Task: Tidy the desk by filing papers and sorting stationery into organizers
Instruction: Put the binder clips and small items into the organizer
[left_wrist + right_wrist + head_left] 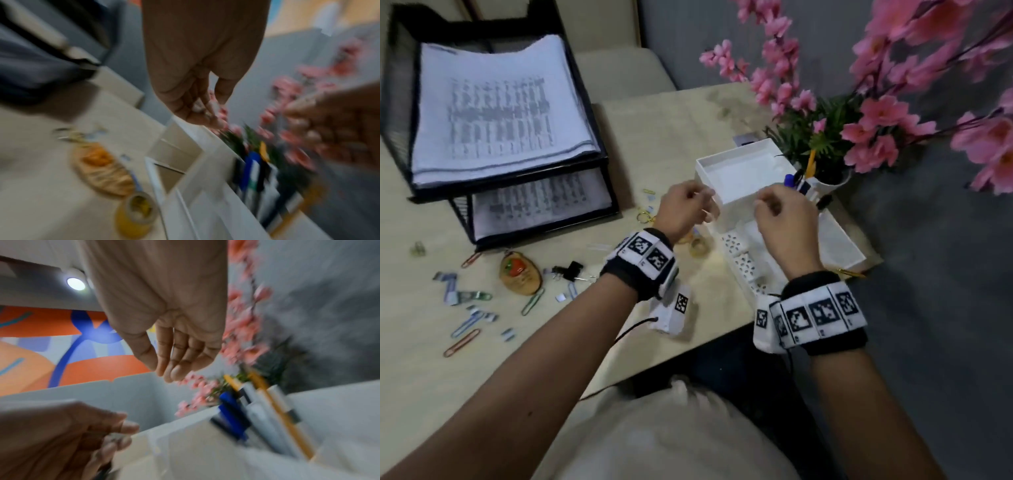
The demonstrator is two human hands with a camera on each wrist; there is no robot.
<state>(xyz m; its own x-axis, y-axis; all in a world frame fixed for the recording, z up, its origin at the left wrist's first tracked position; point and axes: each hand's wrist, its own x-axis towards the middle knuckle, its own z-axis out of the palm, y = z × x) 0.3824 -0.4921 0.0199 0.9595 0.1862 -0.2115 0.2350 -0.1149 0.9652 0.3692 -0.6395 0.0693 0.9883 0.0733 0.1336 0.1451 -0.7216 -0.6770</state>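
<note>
Over the white organizer: both hands hover side by side above its near edge.
Left hand point(683, 209): at about 9 o'clock from the organizer's open top box; its fingers point(202, 112) are loosely curled, tips close together. The left wrist view is blurred, so I cannot tell whether they pinch anything small.
Right hand point(780, 219): at 3 o'clock from the left hand, apart from it; its fingers point(174, 363) hang relaxed and nearly straight, holding nothing.
White organizer point(743, 171): stands at the bench's right side, at 2 o'clock from the person, with an open square box on top and lower compartments toward the person.
Pens point(796, 181): blue, black, white and yellow ones stand upright in a slot at the organizer's 3 o'clock side.
Paper tray point(592, 137): black mesh, two tiers, at 10 o'clock on the bench; printed papers point(496, 106) lie in both tiers.
Paper clips point(462, 342): coloured ones lie scattered at 8 o'clock on the bench point(671, 130), with small staple strips among them.
Binder clip point(570, 270): black, at 9 o'clock from the left wrist.
Oval tag point(520, 275): wooden, with an orange picture, just beside the binder clip.
Tape roll point(698, 246): between the two wrists, close to the organizer.
Pink flowers point(876, 113): at 1 o'clock, behind the organizer.
</note>
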